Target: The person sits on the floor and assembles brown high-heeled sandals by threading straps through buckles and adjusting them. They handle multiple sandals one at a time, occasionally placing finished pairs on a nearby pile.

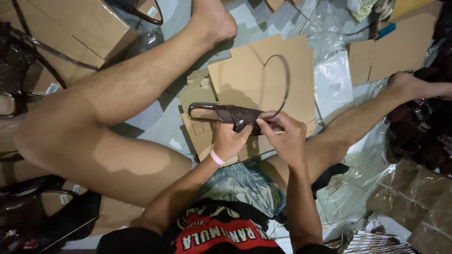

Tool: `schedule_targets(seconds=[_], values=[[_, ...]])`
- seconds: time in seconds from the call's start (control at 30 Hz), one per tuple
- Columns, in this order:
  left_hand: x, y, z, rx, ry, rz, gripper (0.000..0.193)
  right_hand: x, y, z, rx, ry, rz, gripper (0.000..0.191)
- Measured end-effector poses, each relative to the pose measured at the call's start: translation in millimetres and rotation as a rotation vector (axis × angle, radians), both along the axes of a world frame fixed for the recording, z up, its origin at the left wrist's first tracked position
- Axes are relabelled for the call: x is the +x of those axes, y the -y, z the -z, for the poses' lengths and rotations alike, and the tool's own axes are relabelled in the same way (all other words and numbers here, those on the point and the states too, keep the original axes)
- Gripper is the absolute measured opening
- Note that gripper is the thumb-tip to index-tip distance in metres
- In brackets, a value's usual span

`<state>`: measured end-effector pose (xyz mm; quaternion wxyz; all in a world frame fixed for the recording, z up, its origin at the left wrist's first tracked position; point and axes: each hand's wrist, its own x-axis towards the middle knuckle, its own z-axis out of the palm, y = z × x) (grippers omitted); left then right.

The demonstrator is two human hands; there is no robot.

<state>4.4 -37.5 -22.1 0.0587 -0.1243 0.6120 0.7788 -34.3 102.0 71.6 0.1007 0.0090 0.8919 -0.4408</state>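
- While both hands meet above the flat cardboard sheet [263,70], the left hand [229,140] fingers grasp the dark brown sandal [230,114].
- Right hand [282,134] fingers pinch its thin strap [285,80].

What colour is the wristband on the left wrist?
Pink, seen in the head view: wristband below the left hand.

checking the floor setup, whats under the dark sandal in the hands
Under the dark sandal lie flat brown cardboard sheets on clear plastic bags. Both hands hide the cardboard directly beneath.

Legs [117,108] flank hands; cardboard [263,70] ahead open.
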Motion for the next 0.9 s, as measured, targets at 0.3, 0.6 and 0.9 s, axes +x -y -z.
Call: schedule_targets(seconds=[0.3, 0.6, 0.9], values=[[-8, 16, -9, 0.075, -0.050, 0.076, 0.014, -5, -19, 27, -0.234, 0.067, 0.095, 0.010], [-9, 15, -8, 0.345, 0.113, 0.149, 0.019, -4, -28, 42, -0.168, 0.029, 0.103, 0.010], [-10, 13, 1, 0.438, 0.155, 0.125, 0.028, -4, -23, 43, -0.187, 0.064, 0.128, 0.012]])
